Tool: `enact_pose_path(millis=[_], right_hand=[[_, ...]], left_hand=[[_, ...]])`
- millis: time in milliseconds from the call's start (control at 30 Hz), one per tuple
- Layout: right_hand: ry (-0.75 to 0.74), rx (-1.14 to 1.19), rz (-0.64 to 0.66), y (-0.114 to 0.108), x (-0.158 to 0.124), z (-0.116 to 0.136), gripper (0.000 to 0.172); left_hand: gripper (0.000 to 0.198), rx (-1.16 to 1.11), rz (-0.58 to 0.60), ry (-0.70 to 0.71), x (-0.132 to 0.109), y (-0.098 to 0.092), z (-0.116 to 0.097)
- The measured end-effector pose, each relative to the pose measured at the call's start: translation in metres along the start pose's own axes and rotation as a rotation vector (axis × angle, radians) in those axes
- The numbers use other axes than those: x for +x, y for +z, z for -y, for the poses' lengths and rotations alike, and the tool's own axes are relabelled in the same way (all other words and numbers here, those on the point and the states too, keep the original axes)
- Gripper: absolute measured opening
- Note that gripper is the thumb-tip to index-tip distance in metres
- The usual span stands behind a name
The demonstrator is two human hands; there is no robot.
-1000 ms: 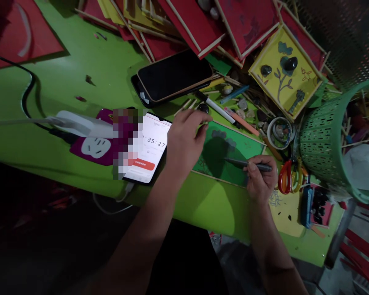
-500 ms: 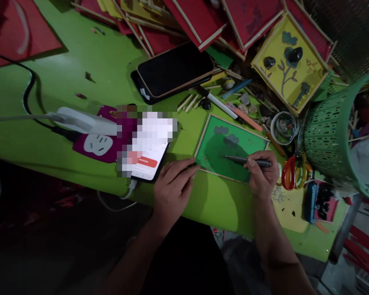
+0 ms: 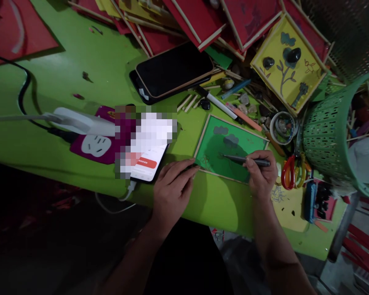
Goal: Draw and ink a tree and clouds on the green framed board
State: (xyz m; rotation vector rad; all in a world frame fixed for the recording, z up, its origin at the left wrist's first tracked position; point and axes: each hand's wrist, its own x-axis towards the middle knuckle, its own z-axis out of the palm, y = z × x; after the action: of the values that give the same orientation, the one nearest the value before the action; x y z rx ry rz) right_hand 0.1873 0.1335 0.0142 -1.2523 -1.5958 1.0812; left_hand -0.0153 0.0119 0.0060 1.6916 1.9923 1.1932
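My right hand (image 3: 263,174) pinches a dark grey marker pen (image 3: 241,158), its tip pointing left over a green card (image 3: 233,139). Thin wooden sticks frame the card, which carries two grey cloud shapes and faint line drawings. I cannot tell whether the tip touches the surface. My left hand (image 3: 174,188) lies with fingers stretched out, fingertips touching the card's lower left corner. Left of it, a lit phone (image 3: 147,168), partly pixelated, rests on the green table (image 3: 215,205) with a white cable plugged in.
Behind the card lie a dark phone (image 3: 175,69), a white marker (image 3: 218,103), stones and sticks. Red-handled scissors (image 3: 288,174) and a green basket (image 3: 326,127) stand right. Framed red cards (image 3: 197,20) and a yellow one (image 3: 290,61) pile at the back. A purple power strip (image 3: 80,149) is left.
The pen tip has moved very slightly left over the green card. The left hand stays at the card's corner, and the whole view has shifted a little.
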Motion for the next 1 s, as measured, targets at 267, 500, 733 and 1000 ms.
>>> enact_pose_path(millis=[267,500,733,1000], right_hand=[[0.031,-0.033,-0.001,-0.0005,-0.0011,0.0010,0.014],[0.026,-0.015,0.036,-0.0002,-0.0008,0.0014,0.008],[0.018,-0.016,0.031,0.0000,-0.0011,0.0013,0.009],[0.044,-0.028,0.005,0.0000,-0.0016,0.0032,0.012]], left_hand=[[0.033,0.010,0.023,-0.014,0.0000,-0.0007,-0.0004],[0.034,-0.003,0.010,-0.024,-0.0006,-0.0001,-0.0005],[0.033,0.002,0.012,-0.023,0.0001,-0.0009,-0.0010],[0.034,-0.004,0.018,-0.034,0.0007,-0.0014,-0.0022]])
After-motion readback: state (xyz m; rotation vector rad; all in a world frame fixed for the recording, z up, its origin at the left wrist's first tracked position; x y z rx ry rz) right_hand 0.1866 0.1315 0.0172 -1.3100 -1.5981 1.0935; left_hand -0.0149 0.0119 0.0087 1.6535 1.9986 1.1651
